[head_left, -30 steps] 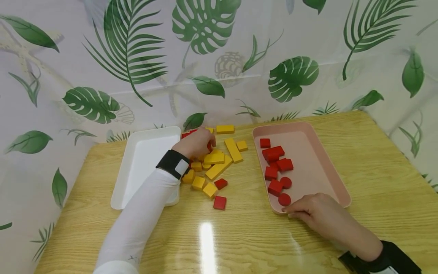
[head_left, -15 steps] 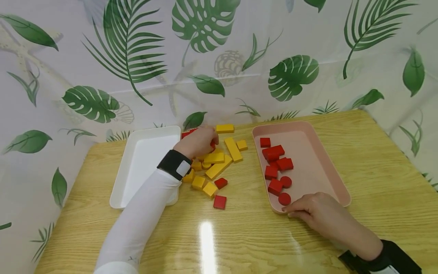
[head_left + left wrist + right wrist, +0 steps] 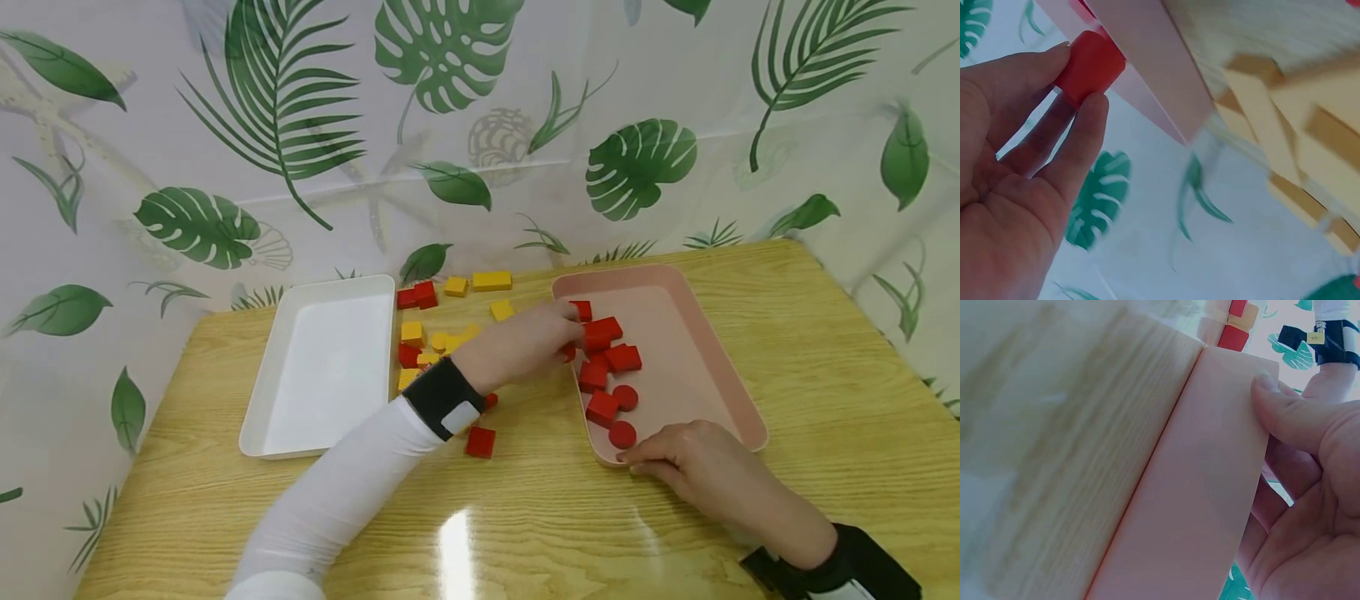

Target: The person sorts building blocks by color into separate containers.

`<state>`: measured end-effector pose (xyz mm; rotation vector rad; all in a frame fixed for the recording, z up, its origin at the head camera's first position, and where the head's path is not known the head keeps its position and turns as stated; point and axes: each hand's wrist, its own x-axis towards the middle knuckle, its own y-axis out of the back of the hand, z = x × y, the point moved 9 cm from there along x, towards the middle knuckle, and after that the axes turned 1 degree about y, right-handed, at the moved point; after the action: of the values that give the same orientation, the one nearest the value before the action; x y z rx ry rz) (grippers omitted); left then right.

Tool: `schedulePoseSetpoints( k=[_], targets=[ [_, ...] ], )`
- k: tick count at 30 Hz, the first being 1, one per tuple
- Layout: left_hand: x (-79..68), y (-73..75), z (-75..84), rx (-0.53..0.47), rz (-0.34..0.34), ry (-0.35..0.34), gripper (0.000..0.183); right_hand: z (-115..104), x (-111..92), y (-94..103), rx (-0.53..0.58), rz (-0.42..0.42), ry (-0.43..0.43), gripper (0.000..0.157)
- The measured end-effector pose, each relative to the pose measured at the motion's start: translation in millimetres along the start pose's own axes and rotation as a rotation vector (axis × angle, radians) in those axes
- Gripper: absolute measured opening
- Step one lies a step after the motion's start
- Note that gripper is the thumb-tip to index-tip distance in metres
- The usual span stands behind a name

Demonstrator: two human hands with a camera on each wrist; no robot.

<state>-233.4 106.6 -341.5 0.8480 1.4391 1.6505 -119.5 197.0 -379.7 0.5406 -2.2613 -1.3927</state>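
My left hand [image 3: 525, 343] is at the left rim of the pink tray [image 3: 686, 358]. Thumb and fingers pinch a red block [image 3: 1091, 67] with a rounded, cylinder-like side, close against the tray wall in the left wrist view. Several red blocks [image 3: 622, 358] of different shapes lie along the tray's left side. My right hand [image 3: 697, 467] pinches the near rim of that tray between thumb and fingers; the right wrist view shows the thumb on the outer wall.
Yellow blocks [image 3: 492, 282] and some red ones lie mid-table, partly hidden behind my left forearm. One red square block [image 3: 480, 442] sits nearer to me. A white tray [image 3: 330, 367] stands at the left. Behind the table hangs a leaf-patterned cloth [image 3: 525, 167].
My left hand has moved right from the block pile to the pink tray's left rim, carrying a red block. The right hand stays on the tray's near rim.
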Motion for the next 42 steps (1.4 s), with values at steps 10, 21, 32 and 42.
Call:
schedulePoseSetpoints(
  k=[10,21,32,42],
  targets=[
    [24.6,-29.1,76.7,0.188,-0.07,-0.161,0.024,-3.8,-0.7,3.6,-0.005,0.066,0.076,0.016],
    [33.6,-58.0,112.2,0.173,-0.078,-0.288,0.021,-6.6,-2.5,3.9,-0.039,0.099,0.104,0.009],
    [25.4,-47.3,95.6,0.147,-0.077,-0.169,0.024,-9.1,-0.6,6.1,0.007,0.107,0.114,0.017],
    [-31.3,-14.0,32.0,0.027,0.0,0.009,0.061,-6.0,0.9,4.6,-0.014,0.07,0.073,0.02]
  ],
)
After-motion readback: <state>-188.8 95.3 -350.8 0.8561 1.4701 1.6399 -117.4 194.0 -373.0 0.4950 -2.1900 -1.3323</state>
